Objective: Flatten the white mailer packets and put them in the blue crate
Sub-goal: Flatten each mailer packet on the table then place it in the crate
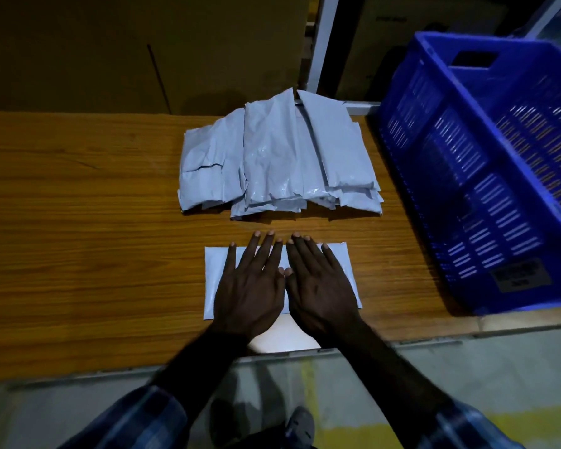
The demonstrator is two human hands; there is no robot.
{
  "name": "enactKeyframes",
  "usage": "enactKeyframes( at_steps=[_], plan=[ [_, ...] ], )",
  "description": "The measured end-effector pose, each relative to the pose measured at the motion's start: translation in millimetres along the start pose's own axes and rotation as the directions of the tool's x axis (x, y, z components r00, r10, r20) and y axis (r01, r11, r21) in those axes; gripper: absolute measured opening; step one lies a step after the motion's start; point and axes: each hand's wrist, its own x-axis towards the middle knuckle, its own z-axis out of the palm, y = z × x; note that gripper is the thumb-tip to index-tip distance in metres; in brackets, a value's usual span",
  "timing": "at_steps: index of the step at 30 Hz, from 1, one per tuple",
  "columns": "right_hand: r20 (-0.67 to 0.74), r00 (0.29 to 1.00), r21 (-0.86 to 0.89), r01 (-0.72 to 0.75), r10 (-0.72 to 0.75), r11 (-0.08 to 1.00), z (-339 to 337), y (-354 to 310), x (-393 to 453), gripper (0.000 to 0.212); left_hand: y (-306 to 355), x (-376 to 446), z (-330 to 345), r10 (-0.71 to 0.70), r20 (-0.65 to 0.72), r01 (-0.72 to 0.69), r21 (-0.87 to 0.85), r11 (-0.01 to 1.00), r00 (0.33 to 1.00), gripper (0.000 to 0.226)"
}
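The wooden bench (pixel 78 205) is bare on its left side. Near its middle, toward the back, lies a heap (pixel 279 157) of crumpled white mailers, overlapping each other. Just in front of the heap, near the bench's front edge, one mailer (pixel 212 280) lies flat. The left hand (pixel 250 286) presses on it palm down, fingers spread, and the right hand (pixel 321 286) does the same beside it, the two thumbs touching at the tips. Neither hand grips anything. Plaid sleeves (pixel 136 419) cover both forearms lower down. At the right end of the bench stands the blue crate (pixel 486 176), apart from the mailers; its slotted floor looks bare where visible.
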Motion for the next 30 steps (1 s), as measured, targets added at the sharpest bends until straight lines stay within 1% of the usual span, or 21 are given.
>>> enactKeyframes(
  at_steps=[2, 3, 6, 7, 9, 10, 12, 14, 16, 19, 22, 24, 26, 27, 30],
  plan=[
    [0.012, 1.0, -0.014, 0.005, -0.005, 1.0, -2, 4, -2, 0.052, -6, -3, -2, -0.003, -0.009, 0.003, -0.024, 1.0, 1.0, 0.054],
    [0.016, 1.0, -0.016, -0.01, 0.01, 1.0, -5, 9, -5, 0.053, -11, -7, -4, -0.028, -0.018, 0.027, -0.025, 0.999, 0.999, 0.054],
    [0.08, 0.984, 0.015, -0.161, 0.159, 0.987, -14, 32, -12, 0.058, -40, -21, -10, -0.164, -0.012, 0.163, -0.015, 0.986, 0.986, 0.058],
    [0.096, 0.977, 0.018, -0.193, 0.19, 0.981, -16, 38, -13, 0.059, -49, -25, -11, -0.201, 0.006, 0.201, -0.016, 0.979, 0.98, 0.061],
    [0.092, 0.975, -0.006, -0.201, 0.201, 0.98, -20, 39, -14, 0.061, -56, -29, -13, -0.221, 0.031, 0.222, -0.012, 0.975, 0.975, 0.065],
    [0.066, 0.979, -0.03, -0.19, 0.191, 0.981, -21, 35, -13, 0.061, -51, -27, -16, -0.209, 0.021, 0.21, -0.011, 0.978, 0.978, 0.066],
    [0.028, 0.99, -0.06, -0.136, 0.138, 0.989, -21, 17, -7, 0.059, -30, -17, -19, -0.143, 0.005, 0.143, -0.018, 0.99, 0.99, 0.064],
    [0.042, 0.997, -0.022, -0.06, 0.061, 0.998, -14, -1, -4, 0.058, -8, -9, -16, -0.058, -0.016, 0.058, -0.03, 0.998, 0.998, 0.059],
    [0.056, 0.998, 0.022, -0.019, 0.017, 1.0, -6, -9, -2, 0.056, 2, -5, -11, -0.014, 0.004, 0.015, -0.021, 1.0, 1.0, 0.057],
    [0.034, 0.999, 0.036, 0.011, -0.012, 0.999, -2, -4, -4, 0.051, -5, -6, -4, 0.013, 0.021, -0.013, -0.004, 1.0, 1.0, 0.055],
    [0.02, 0.999, -0.001, 0.041, -0.041, 0.999, -9, 10, -10, 0.051, -21, -15, -7, 0.027, 0.011, -0.027, -0.02, 0.999, 1.0, 0.055],
    [0.06, 0.998, 0.001, -0.035, 0.035, 0.999, -19, 22, -14, 0.056, -38, -23, -10, -0.03, 0.015, 0.03, -0.029, 0.999, 0.999, 0.056],
    [0.14, 0.978, 0.016, -0.161, 0.157, 0.987, -24, 42, -21, 0.062, -56, -33, -15, -0.118, 0.044, 0.119, -0.036, 0.992, 0.992, 0.061],
    [0.157, 0.969, -0.006, -0.193, 0.192, 0.981, -25, 53, -25, 0.066, -64, -37, -15, -0.153, 0.057, 0.155, -0.042, 0.987, 0.987, 0.064],
    [0.128, 0.969, -0.093, -0.201, 0.212, 0.975, -32, 74, -33, 0.08, -78, -43, -21, -0.194, 0.066, 0.2, -0.094, 0.975, 0.979, 0.07]
  ],
)
